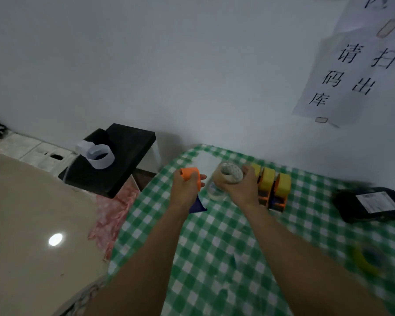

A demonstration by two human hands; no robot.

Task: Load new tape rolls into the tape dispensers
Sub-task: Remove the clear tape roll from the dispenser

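Observation:
My left hand (184, 187) grips an orange tape dispenser (190, 174) with a dark blue part (197, 205) showing below the wrist. My right hand (242, 187) holds a roll of clear tape (230, 173) lifted above the green checked tablecloth (214, 258), just right of the dispenser. Another clear tape roll (216, 192) lies on the cloth under the two hands. A row of yellow-and-orange tape dispensers (274, 188) stands right behind my right hand.
A black device with a white label (369, 204) lies at the right. A blurred yellow ring (365, 263) sits near the right front. Left of the table, a black stool (114, 158) bears a curled white strip (98, 155). The white wall carries a paper sign (351, 65).

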